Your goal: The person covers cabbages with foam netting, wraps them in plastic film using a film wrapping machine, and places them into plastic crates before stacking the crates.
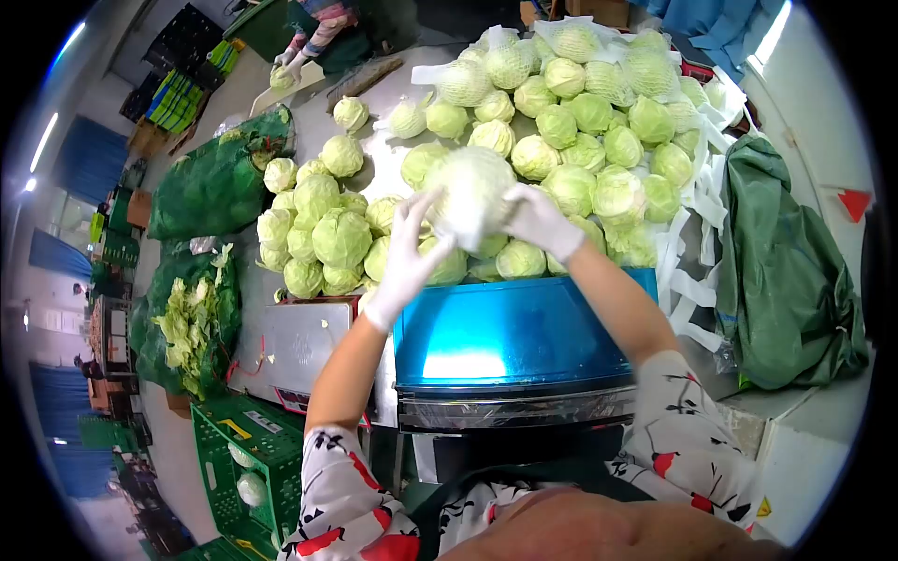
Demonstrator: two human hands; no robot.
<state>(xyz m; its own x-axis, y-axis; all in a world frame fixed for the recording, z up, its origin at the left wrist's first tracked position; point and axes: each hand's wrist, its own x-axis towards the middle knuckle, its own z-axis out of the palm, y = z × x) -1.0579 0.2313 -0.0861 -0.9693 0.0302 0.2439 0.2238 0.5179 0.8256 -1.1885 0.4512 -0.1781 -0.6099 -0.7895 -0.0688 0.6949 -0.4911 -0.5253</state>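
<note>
A cabbage (475, 192), pale and blurred by motion, is held up between my two white-gloved hands above the pile. Something white and translucent covers it, like a foam net sleeve, with a white tail hanging below. My left hand (410, 254) holds its left side with fingers bent, and my right hand (545, 222) grips its right side. Directly behind are bare green cabbages (536, 157) heaped on the table. Several at the back wear white foam nets (510, 65). Another heap of bare cabbages (342, 237) lies left of my hands.
A shiny blue machine top (514, 327) stands before me, with a metal scale plate (304, 346) to its left. Green mesh sacks (210, 187) and a green crate (248, 458) are at left. White net sleeves (692, 271) and green fabric (781, 271) hang at right. Another person's gloved hands (292, 64) hold a cabbage.
</note>
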